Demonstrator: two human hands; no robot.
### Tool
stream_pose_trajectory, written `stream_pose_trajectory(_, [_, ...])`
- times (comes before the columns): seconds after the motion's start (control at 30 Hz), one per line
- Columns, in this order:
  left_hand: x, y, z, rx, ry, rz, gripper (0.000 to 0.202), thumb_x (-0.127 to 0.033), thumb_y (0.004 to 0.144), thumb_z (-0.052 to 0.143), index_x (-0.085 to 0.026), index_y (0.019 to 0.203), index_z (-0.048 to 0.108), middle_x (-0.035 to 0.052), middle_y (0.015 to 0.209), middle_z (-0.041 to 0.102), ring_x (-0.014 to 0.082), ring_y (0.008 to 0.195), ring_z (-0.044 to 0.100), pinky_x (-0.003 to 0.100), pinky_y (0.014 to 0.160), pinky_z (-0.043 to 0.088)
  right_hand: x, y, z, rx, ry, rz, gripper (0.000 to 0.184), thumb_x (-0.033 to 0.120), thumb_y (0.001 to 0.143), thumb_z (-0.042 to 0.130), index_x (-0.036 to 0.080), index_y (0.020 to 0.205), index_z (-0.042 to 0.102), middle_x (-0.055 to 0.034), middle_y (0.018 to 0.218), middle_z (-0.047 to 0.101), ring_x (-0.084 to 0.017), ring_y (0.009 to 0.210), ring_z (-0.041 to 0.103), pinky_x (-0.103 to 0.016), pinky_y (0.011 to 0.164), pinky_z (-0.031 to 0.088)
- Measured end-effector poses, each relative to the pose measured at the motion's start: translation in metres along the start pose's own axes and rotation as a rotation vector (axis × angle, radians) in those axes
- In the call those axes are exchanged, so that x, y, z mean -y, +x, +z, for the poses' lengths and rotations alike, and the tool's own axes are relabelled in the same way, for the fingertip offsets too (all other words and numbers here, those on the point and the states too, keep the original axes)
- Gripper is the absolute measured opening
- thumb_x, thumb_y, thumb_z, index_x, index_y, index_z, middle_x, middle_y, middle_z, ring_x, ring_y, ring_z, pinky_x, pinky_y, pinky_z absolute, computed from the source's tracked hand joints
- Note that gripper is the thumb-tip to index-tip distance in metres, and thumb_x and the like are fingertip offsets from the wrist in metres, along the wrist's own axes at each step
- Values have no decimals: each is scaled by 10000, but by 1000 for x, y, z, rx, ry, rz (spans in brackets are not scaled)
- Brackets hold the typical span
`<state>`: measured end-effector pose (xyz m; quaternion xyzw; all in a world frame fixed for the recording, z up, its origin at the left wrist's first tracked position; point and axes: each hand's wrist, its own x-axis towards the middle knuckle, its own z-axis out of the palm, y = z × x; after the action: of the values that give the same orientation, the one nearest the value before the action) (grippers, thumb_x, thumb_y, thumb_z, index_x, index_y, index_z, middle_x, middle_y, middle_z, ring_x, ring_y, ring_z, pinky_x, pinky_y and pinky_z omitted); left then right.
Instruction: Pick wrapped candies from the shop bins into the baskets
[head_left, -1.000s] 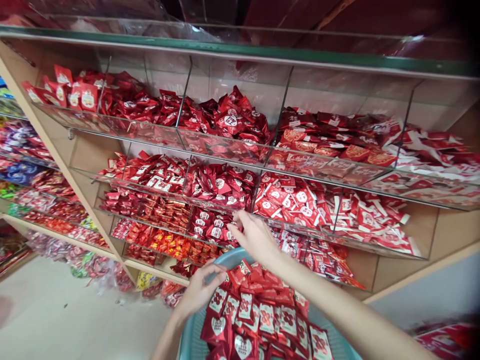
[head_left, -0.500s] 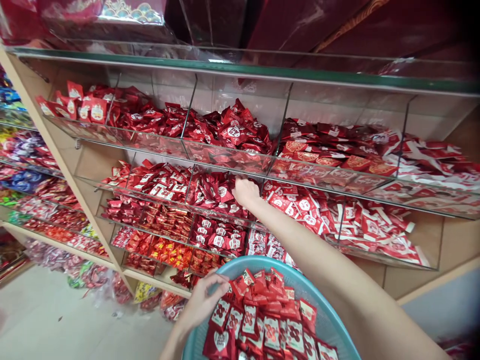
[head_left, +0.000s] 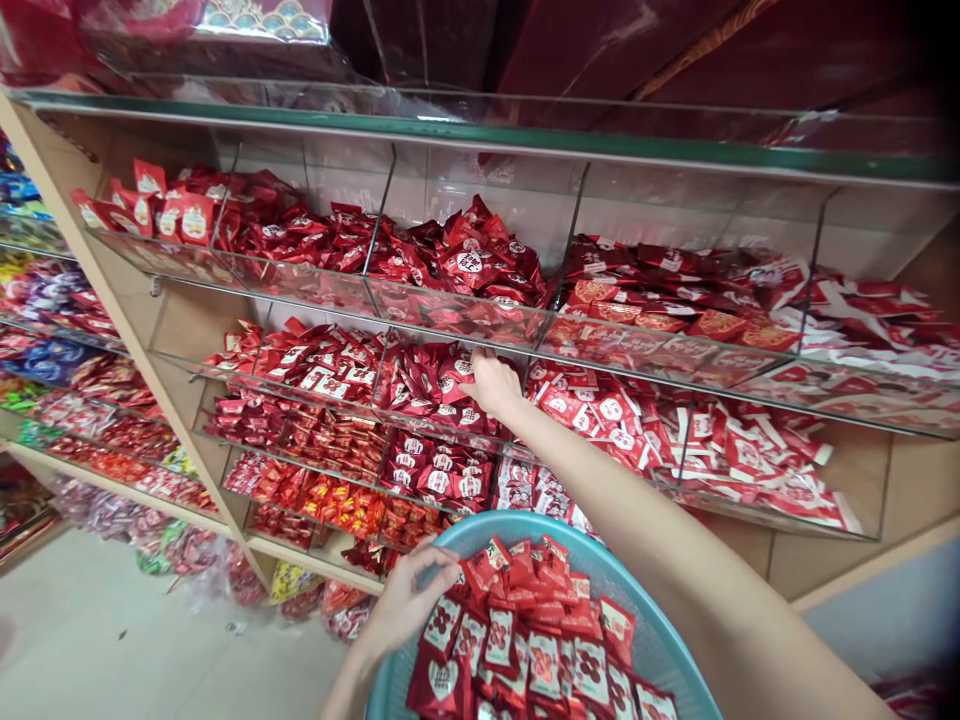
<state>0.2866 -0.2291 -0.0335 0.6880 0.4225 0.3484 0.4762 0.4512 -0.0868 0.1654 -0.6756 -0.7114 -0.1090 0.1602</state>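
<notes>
My left hand [head_left: 416,592] is closed over the left rim of a teal plastic basket [head_left: 679,640], with the thumb on the inner side. Inside the basket lies a heap of red candy packets [head_left: 544,665], several with white fronts and one with a white heart. My right hand [head_left: 496,386] reaches across into a middle compartment of the shelf. Its fingers are pinched on a dark red candy packet [head_left: 456,372] at the right side of the pile there. The fingertips are partly hidden among the wrappers.
A wooden shelf unit [head_left: 176,420] has tiers of candy packets behind clear fronts and dividers [head_left: 574,225]. A glass shelf edge [head_left: 487,135] runs overhead, with dark red boxes [head_left: 600,50] above. Bagged candies [head_left: 176,545] lie on the floor at left.
My right hand has shifted slightly and turned, its fingers now extending onto a packet that stands up a little more. My left hand and the basket have stayed in place.
</notes>
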Motion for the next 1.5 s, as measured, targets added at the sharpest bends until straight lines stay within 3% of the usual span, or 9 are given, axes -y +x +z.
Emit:
stream_pose_trajectory(0.17, [-3, 0, 0, -8, -17, 14, 281, -447, 797, 546, -202, 809, 683, 46, 1026, 681, 231, 1103, 528, 372, 1014, 340, 7, -29, -11, -97, 53, -40, 433, 385, 795, 595, 191, 1124, 392, -117, 1112, 555, -263, 942, 605, -339, 720, 453])
stream_pose_trajectory(0.3, [-9, 1, -1, -1, -60, 1, 327, -461, 817, 512, -187, 858, 686, 47, 994, 686, 223, 1015, 570, 349, 954, 389, 9, -88, -11, -45, 126, -153, 370, 417, 825, 535, 190, 1077, 386, -102, 1053, 548, -241, 838, 617, -324, 634, 441])
stream_pose_trajectory(0.47, [-13, -2, -5, -94, -171, -118, 495, -517, 877, 339, -171, 888, 693, 48, 962, 696, 216, 971, 583, 332, 938, 392, 6, -171, 21, 140, 127, -226, 261, 332, 827, 551, 198, 1001, 411, -75, 983, 569, -234, 793, 628, -293, 569, 422])
stream_pose_trajectory(0.57, [-13, -3, -5, -105, -184, -127, 492, -530, 862, 371, -163, 886, 697, 51, 940, 699, 215, 939, 585, 314, 913, 406, 4, -199, 41, 215, 91, -189, 267, 324, 818, 568, 202, 997, 412, -73, 996, 577, -254, 814, 634, -293, 549, 424])
stream_pose_trajectory(0.7, [-15, -4, -5, -110, -158, -75, 427, -500, 853, 428, -162, 810, 686, 31, 901, 686, 189, 889, 579, 281, 873, 409, 2, -210, 55, 252, 82, -121, 281, 301, 807, 586, 208, 1005, 410, -71, 1016, 583, -258, 830, 636, -304, 575, 443])
stream_pose_trajectory(0.9, [-13, -4, -3, -28, -96, 34, 365, -461, 837, 489, -153, 659, 569, -23, 625, 534, 100, 617, 456, 203, 611, 376, -3, -217, 67, 305, 99, -141, 252, 291, 814, 576, 197, 1015, 456, -89, 1046, 566, -256, 865, 631, -324, 634, 458])
stream_pose_trajectory(1.17, [-8, -3, -6, 80, -68, 41, 338, -425, 871, 443, -160, 675, 517, -21, 650, 484, 99, 644, 421, 193, 617, 356, -23, -211, 71, 402, 186, -278, 279, 347, 823, 556, 200, 1050, 490, -64, 1049, 569, -235, 836, 629, -327, 672, 447])
stream_pose_trajectory(1.37, [-8, -2, -8, 98, -102, 43, 321, -418, 865, 455, -156, 694, 530, -20, 671, 507, 101, 664, 445, 203, 646, 373, -22, -218, 68, 391, 317, -246, 383, 463, 841, 499, 188, 1108, 481, -87, 1079, 570, -244, 946, 590, -343, 747, 441])
stream_pose_trajectory(1.5, [-8, -3, -8, 144, -88, 43, 318, -409, 867, 451, -151, 702, 540, -14, 682, 520, 103, 669, 453, 208, 656, 378, -26, -223, 68, 391, 365, -250, 360, 429, 849, 500, 203, 1128, 485, -76, 1083, 577, -234, 954, 585, -345, 763, 449])
